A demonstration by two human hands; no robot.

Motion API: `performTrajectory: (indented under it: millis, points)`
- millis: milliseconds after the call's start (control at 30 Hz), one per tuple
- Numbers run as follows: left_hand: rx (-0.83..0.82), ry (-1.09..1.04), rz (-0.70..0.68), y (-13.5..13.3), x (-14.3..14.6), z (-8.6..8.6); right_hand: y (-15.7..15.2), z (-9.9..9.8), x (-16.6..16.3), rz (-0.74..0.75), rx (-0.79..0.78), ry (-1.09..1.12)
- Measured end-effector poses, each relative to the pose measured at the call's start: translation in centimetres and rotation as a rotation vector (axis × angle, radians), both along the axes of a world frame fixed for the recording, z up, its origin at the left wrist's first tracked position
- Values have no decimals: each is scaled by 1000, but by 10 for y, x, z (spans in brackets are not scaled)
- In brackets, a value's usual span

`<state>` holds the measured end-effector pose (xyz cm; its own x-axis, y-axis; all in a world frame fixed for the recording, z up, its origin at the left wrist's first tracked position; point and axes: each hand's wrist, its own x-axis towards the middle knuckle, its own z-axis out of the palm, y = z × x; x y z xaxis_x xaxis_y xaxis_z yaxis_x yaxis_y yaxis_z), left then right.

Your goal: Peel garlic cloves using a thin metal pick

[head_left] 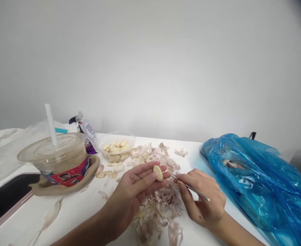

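A peeled garlic clove (158, 173) rests on the fingers of my left hand (137, 186), pinned by the thumb, palm turned up. Just to its right, my right hand (201, 196) pinches a thin metal tool (197, 192), possibly tweezers, whose tip points toward the clove. Whether the tip touches the clove I cannot tell. Below and behind both hands spreads a heap of papery garlic skins (163, 208). Beyond my left hand stands a clear plastic bowl (103, 140) with several peeled cloves (117, 148) in it.
At left a lidded drink cup (65, 150) with a white straw (51, 124) sits in a brown carton holder (92, 169), beside a dark-screened device (9, 194). A purple wrapper (89, 136) stands behind. A blue plastic bag (258, 184) fills the right side. A pale wall (150, 68) rises behind the table.
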<state>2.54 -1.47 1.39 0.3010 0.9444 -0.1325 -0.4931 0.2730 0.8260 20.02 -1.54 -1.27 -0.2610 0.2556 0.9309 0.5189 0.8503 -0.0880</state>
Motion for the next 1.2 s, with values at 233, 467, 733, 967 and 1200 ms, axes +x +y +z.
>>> performTrajectory:
  millis: [233,467,733,967,1200]
  points:
    - [-38,-94,34,-3,-1,3,2,2,-2,-23,-24,31]
    - [-16,-115,-7,-3,-2,4,-5,3,-3,6,-25,24]
    - [31,34,-41,5,-2,-5,-7,5,-5,21,-62,49]
    - [51,132,61,7,0,-5,-9,6,-4,54,-195,252]
    - [65,126,-42,1,4,2,-9,10,-1,134,-361,208]
